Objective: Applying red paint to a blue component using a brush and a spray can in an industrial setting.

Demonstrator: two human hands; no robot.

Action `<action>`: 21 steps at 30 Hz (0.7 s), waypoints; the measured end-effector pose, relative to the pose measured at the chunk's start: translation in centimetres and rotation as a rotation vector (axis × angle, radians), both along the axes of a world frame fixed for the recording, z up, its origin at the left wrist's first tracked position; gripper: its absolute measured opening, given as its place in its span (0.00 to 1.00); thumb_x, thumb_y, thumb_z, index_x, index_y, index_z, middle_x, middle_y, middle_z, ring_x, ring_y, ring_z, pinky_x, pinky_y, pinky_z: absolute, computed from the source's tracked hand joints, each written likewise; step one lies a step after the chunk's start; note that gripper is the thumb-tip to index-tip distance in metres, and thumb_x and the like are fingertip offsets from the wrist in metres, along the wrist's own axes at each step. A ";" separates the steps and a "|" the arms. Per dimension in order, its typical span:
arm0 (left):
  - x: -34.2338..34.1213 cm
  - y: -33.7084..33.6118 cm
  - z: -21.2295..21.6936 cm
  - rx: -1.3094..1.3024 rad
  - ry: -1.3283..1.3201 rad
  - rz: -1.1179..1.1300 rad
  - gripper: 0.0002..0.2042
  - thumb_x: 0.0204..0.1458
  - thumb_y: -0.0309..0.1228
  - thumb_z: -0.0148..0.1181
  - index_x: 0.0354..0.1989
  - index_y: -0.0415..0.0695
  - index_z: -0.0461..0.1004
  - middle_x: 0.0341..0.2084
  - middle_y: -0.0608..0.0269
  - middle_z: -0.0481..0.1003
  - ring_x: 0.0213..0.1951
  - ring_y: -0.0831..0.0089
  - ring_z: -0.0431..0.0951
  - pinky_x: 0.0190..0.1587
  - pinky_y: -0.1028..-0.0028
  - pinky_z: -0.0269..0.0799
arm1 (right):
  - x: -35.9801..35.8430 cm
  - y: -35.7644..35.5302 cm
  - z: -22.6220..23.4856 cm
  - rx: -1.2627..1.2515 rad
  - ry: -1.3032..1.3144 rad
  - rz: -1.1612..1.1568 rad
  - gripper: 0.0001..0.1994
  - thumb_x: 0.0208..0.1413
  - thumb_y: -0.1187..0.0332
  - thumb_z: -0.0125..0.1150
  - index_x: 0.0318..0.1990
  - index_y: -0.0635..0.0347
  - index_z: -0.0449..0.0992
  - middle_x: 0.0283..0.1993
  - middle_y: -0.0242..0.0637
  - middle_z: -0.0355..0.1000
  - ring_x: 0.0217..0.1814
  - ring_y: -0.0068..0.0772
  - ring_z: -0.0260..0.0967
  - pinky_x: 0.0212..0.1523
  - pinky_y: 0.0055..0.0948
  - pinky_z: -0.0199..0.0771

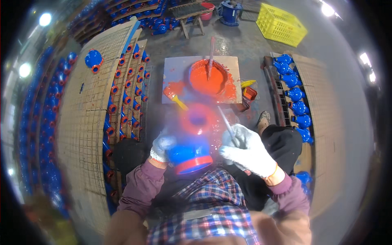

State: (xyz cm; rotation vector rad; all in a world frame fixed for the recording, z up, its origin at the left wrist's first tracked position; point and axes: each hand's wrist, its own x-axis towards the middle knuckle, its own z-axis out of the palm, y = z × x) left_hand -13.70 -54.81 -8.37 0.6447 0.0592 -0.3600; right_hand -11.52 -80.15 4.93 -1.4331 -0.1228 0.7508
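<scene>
blue casting gripped and painted red at the floor

far left, wire mesh racks carry rows of blue castings with red rims. the left hand, in a white glove, is closed against the side of a blue pump casting held in front of the person's lap, its lower flange and upper opening already red. beyond it a yellow-handled brush lies on a board on the floor, beside a bowl of red paint with a stick standing in it. the right hand, gloved too, is curled tight around a thin brush whose tip points at the casting. further right, more unpainted blue castings lie in a row, with a yellow crate behind.
</scene>
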 end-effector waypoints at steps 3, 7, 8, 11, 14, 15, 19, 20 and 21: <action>0.0 0.0 0.0 -0.045 -0.030 -0.040 0.40 0.41 0.38 0.68 0.64 0.40 0.59 0.58 0.41 0.65 0.57 0.45 0.69 0.59 0.46 0.66 | 0.8 0.5 0.3 0.002 0.034 0.087 0.14 0.50 0.69 0.70 0.38 0.61 0.69 0.27 0.23 0.64 0.23 0.09 0.59 0.21 0.13 0.59; -0.3 -0.4 0.7 0.012 -0.011 -0.038 0.35 0.44 0.32 0.65 0.64 0.40 0.59 0.60 0.43 0.63 0.61 0.46 0.66 0.61 0.45 0.63 | 1.0 0.7 -1.7 -0.056 -0.177 0.159 0.17 0.48 0.67 0.72 0.36 0.63 0.68 0.32 0.27 0.65 0.35 0.15 0.62 0.37 0.19 0.66; -0.4 -0.5 0.4 0.015 -0.101 -0.063 0.34 0.45 0.30 0.64 0.64 0.40 0.60 0.61 0.44 0.63 0.61 0.46 0.65 0.62 0.45 0.62 | 1.0 0.5 -2.9 0.023 -0.135 0.170 0.19 0.47 0.68 0.73 0.40 0.65 0.69 0.37 0.30 0.68 0.41 0.18 0.65 0.43 0.20 0.68; -0.3 -0.5 -0.7 -0.083 -0.267 -0.119 0.33 0.46 0.29 0.63 0.64 0.41 0.60 0.61 0.44 0.63 0.61 0.47 0.66 0.61 0.44 0.62 | 1.0 1.1 -1.7 0.099 -0.106 0.191 0.25 0.46 0.70 0.74 0.49 0.68 0.68 0.44 0.34 0.70 0.47 0.21 0.66 0.49 0.22 0.69; -0.2 -0.9 -0.3 -0.064 -0.208 -0.176 0.33 0.46 0.29 0.62 0.64 0.43 0.60 0.61 0.44 0.64 0.61 0.47 0.65 0.61 0.44 0.63 | 1.5 0.8 -1.4 0.054 -0.157 0.242 0.31 0.46 0.70 0.74 0.56 0.71 0.64 0.51 0.39 0.70 0.52 0.23 0.66 0.54 0.25 0.69; -0.3 -0.8 -0.6 -0.065 -0.207 -0.176 0.33 0.46 0.29 0.62 0.64 0.43 0.60 0.61 0.44 0.64 0.61 0.47 0.65 0.61 0.44 0.63 | 1.5 0.9 -1.2 0.053 -0.155 0.243 0.31 0.46 0.70 0.74 0.56 0.71 0.64 0.51 0.39 0.70 0.52 0.23 0.66 0.54 0.25 0.69; -0.2 -1.0 -1.0 -0.185 -0.235 -0.206 0.29 0.54 0.32 0.55 0.65 0.41 0.57 0.62 0.46 0.62 0.62 0.50 0.65 0.62 0.51 0.62 | 2.0 0.8 -1.2 0.088 -0.140 0.278 0.30 0.46 0.71 0.72 0.55 0.71 0.65 0.49 0.39 0.71 0.49 0.24 0.67 0.51 0.25 0.71; 0.0 -1.1 -1.0 -0.276 -0.314 -0.265 0.26 0.62 0.34 0.48 0.67 0.39 0.53 0.62 0.47 0.60 0.62 0.54 0.64 0.63 0.58 0.63 | 2.1 0.8 -1.3 0.018 -0.189 0.301 0.27 0.46 0.72 0.71 0.53 0.71 0.66 0.46 0.38 0.72 0.47 0.23 0.68 0.48 0.24 0.72; 0.0 -1.0 -1.1 -0.277 -0.314 -0.269 0.26 0.62 0.34 0.48 0.67 0.39 0.53 0.62 0.47 0.60 0.62 0.54 0.64 0.63 0.58 0.63 | 2.1 0.7 -1.0 0.017 -0.189 0.298 0.27 0.46 0.72 0.71 0.53 0.71 0.66 0.46 0.38 0.72 0.47 0.23 0.68 0.48 0.24 0.72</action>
